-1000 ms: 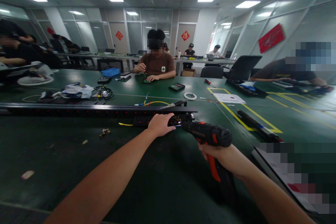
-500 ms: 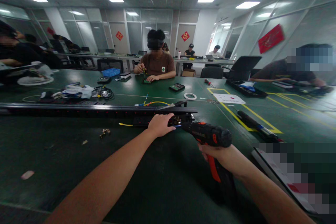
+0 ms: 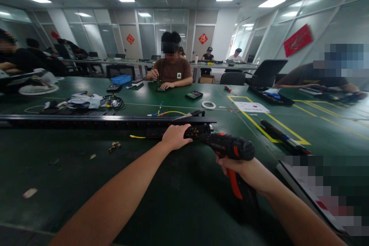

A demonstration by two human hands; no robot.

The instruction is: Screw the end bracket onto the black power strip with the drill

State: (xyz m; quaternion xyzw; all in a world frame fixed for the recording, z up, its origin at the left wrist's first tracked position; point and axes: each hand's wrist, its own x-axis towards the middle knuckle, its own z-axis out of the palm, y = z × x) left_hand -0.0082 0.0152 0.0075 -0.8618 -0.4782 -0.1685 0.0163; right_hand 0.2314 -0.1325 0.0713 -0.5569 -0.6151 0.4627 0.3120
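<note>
My left hand (image 3: 175, 137) grips a black module (image 3: 154, 133) at the near side of a long black rail (image 3: 86, 120), fingers over its top and thumb on the near side. Small brass-coloured parts (image 3: 193, 130) show in the module's open right end. My right hand (image 3: 240, 167) is wrapped around the handle of a black and orange cordless drill (image 3: 229, 145). The drill points left, its dark nose close to the module's open end, near my left thumb. Whether its tip touches anything I cannot make out.
Brass-coloured pieces (image 3: 114, 146) lie on the green table (image 3: 138, 215). Yellow and blue wires (image 3: 173, 113) and a white ring (image 3: 208, 105) are behind the rail. A black screwdriver-like tool (image 3: 278, 134) lies right. A co-worker (image 3: 173, 70) sits opposite, handling a small device.
A pale bluish streak seen near the drill's nose no longer shows. Both hands, the drill and the module stay almost exactly in place.
</note>
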